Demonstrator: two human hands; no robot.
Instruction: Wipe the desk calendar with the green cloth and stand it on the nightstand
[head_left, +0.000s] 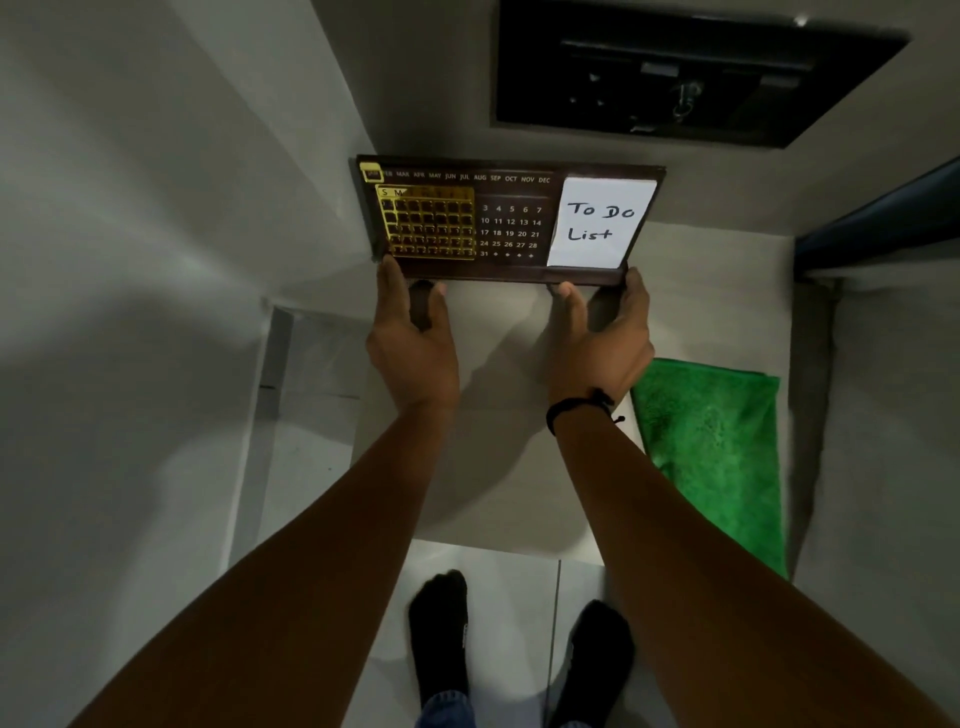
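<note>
Two hands, arms stretched forward: your left hand (413, 343) grips the desk calendar (506, 221) at its lower left edge, your right hand (602, 338) its lower right, upright over the nightstand (498, 467). Lettering: months through DEC, dates, note "To Do List". Green cloth (714, 457) lies flat just right of your right wrist.

Gold slider (427, 223) hides my view of calendar (511, 221) dates beneath it. Right arm covers cloth (719, 447) near nightstand's (498, 364) right edge. Weekday letters past "M" blurred.
</note>
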